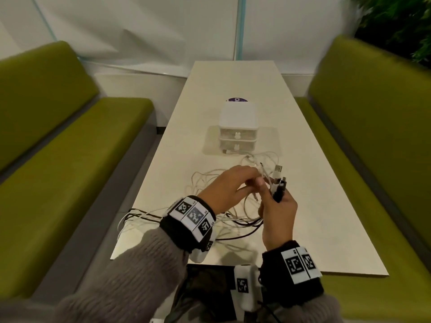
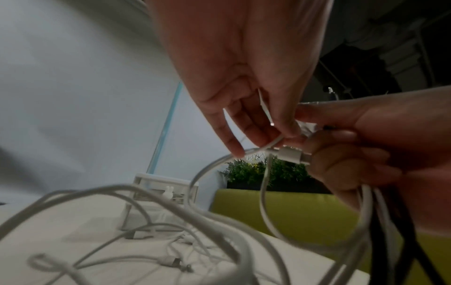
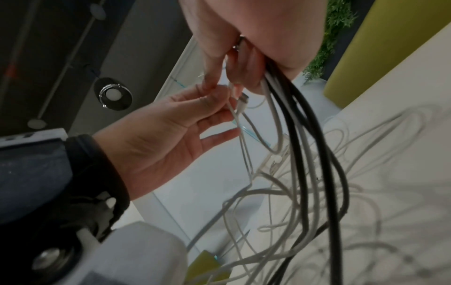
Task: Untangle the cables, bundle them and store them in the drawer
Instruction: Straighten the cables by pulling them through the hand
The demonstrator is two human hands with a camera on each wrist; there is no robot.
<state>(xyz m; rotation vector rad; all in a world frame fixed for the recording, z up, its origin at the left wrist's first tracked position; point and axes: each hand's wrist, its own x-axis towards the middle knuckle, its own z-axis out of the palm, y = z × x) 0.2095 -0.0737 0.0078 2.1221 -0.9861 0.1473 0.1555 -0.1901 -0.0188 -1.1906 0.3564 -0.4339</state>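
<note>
Several plug ends are gripped in the right hand; 1 white cable is pinched by the left hand. The remaining cables lie tangled on the tabletop, with the drawer unit at 12 o'clock. A knot could be tightened if the cable is pulled hard.

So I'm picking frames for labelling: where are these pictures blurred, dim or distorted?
Head view: wide-angle bend at the benches, table evenly lit, slight softness. Left wrist view: near cables blurred, left hand fairly sharp. Right wrist view: dim, table cables smeared.
</note>
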